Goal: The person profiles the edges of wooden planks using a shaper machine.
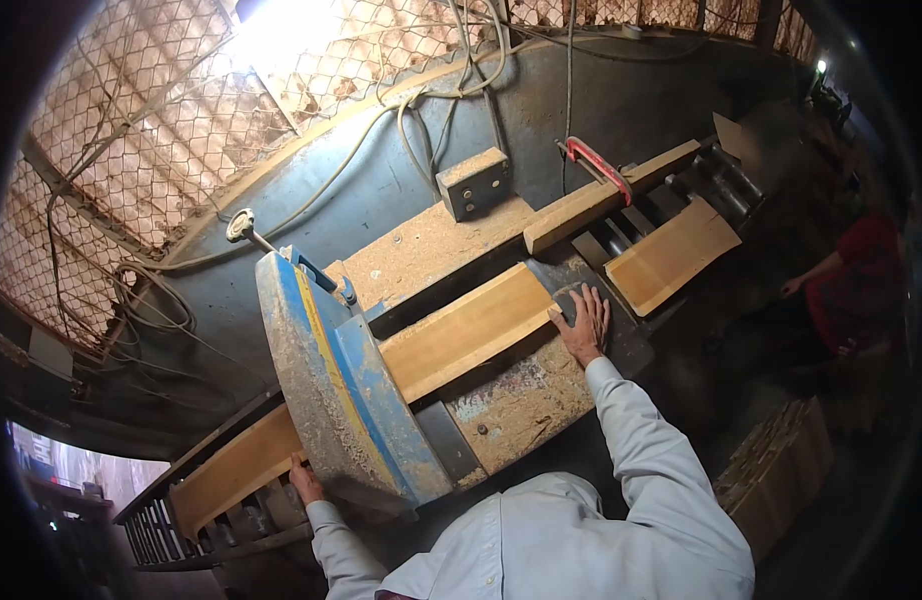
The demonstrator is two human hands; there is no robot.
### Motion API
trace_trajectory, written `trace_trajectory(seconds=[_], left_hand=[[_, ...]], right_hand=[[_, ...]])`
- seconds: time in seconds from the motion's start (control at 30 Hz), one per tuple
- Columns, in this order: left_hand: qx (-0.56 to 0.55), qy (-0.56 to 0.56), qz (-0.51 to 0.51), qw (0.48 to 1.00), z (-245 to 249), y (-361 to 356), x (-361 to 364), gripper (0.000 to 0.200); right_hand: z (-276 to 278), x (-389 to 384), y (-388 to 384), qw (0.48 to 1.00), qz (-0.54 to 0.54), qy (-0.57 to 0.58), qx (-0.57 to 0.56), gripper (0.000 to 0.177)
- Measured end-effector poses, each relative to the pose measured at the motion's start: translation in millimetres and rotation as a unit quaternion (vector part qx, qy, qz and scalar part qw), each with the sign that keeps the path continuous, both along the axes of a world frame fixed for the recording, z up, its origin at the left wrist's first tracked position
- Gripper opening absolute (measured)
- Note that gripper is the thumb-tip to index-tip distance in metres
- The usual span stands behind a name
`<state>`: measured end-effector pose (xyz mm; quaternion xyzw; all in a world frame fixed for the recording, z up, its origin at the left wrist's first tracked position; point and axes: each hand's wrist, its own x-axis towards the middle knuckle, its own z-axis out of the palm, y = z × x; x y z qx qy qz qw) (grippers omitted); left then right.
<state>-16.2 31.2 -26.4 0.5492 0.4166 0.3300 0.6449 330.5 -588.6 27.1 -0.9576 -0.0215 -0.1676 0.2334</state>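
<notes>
A blue machine housing (356,375) dusted with sawdust stands over a bed. One wooden board (468,332) lies on the bed right of the housing; another board (236,468) extends on rollers to its left. My right hand (584,322) rests with fingers spread on the dark bed surface, its thumb by the right end of the middle board. My left hand (304,480) is at the near edge of the left board, beside the housing; its fingers are partly hidden. A third board (673,257) lies on rollers at the right.
A red clamp (598,165) holds a long wooden fence (611,203). A switch box (474,184) sits behind the bed. Cables hang at the back. Stacked wood pieces (776,475) are at lower right. A person in red (859,280) is at the right.
</notes>
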Motion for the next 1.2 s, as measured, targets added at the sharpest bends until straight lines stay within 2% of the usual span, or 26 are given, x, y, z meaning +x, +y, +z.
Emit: trace_trajectory(seconds=[0.03, 0.13, 0.23, 0.3, 0.33, 0.43, 0.53, 0.6, 0.67, 0.7, 0.73, 0.8, 0.83, 0.9, 0.93, 0.97, 1.0, 1.03, 1.07, 1.13, 1.2], left_hand=[[0.035, -0.014, -0.025, 0.999, -20, 9, 0, 0.031], [-0.015, -0.028, -0.087, 0.996, -47, 24, -4, 0.037], [-0.127, -0.077, -0.019, 0.989, -70, 34, -2, 0.040], [-0.041, -0.024, -0.058, 0.997, -22, -5, 5, 0.040], [0.002, 0.001, -0.073, 0.997, 22, -38, 15, 0.041], [-0.059, -0.021, -0.043, 0.997, 31, -43, 18, 0.040], [-0.069, -0.053, -0.065, 0.994, 51, -56, 20, 0.043], [0.008, 0.021, -0.074, 0.997, 11, -13, -5, 0.044], [0.005, 0.035, -0.038, 0.999, 0, -2, -32, 0.045], [-0.033, 0.005, 0.001, 0.999, -4, 4, -33, 0.045], [-0.067, -0.029, 0.043, 0.996, 2, 5, -29, 0.045], [-0.078, 0.005, 0.081, 0.994, 43, -20, -17, 0.043], [-0.074, 0.005, 0.071, 0.995, 36, -18, -19, 0.043], [-0.034, 0.000, 0.063, 0.997, 10, -7, -24, 0.040], [-0.033, 0.003, 0.085, 0.996, 29, -20, -17, 0.039], [-0.023, 0.008, 0.091, 0.996, 6, -10, -23, 0.040], [-0.002, 0.034, 0.145, 0.989, 11, -16, -16, 0.041], [-0.028, 0.028, 0.165, 0.986, 6, -14, -14, 0.043], [-0.008, -0.008, 0.182, 0.983, 18, -24, -9, 0.045], [-0.029, 0.002, 0.180, 0.983, 28, -28, -8, 0.048], [-0.041, -0.021, 0.183, 0.982, 36, -32, -3, 0.050]], right_hand=[[-3, 5, 1, 1.000, -0.006, -0.003, 0.006, 0.069], [-12, 15, 1, 0.999, -0.019, -0.014, 0.021, 0.060], [-14, 15, 3, 0.999, -0.025, -0.025, 0.021, 0.055], [-14, 15, 2, 0.999, -0.029, -0.029, 0.014, 0.053], [-13, 14, 2, 0.999, -0.031, -0.028, 0.012, 0.052], [-12, 14, 5, 0.999, -0.033, -0.029, 0.013, 0.051], [-10, 14, 7, 0.999, -0.041, -0.027, 0.015, 0.050], [-13, 15, 8, 0.999, -0.038, -0.023, 0.021, 0.050], [-15, 16, 7, 0.999, -0.033, -0.022, 0.021, 0.048], [-15, 16, 9, 0.999, -0.036, -0.030, 0.009, 0.047], [-18, 18, 8, 0.999, -0.034, -0.040, -0.001, 0.045], [-20, 21, 1, 0.996, 0.010, -0.086, -0.024, 0.040], [-19, 22, 2, 0.990, 0.017, -0.128, -0.054, 0.036], [-6, 20, 8, 0.992, 0.047, -0.113, -0.030, 0.036], [-2, 16, 13, 0.991, 0.050, -0.121, -0.031, 0.037], [-14, 22, 7, 0.990, 0.050, -0.121, -0.048, 0.038], [-11, 21, 8, 0.995, 0.050, -0.086, -0.024, 0.040], [-19, 23, 3, 0.992, 0.039, -0.108, -0.053, 0.044], [-24, 25, -3, 0.996, 0.042, -0.071, -0.041, 0.048], [-40, 31, -9, 0.994, 0.007, -0.077, -0.078, 0.050], [31, -13, 24, 0.995, 0.014, -0.096, -0.034, 0.053]])
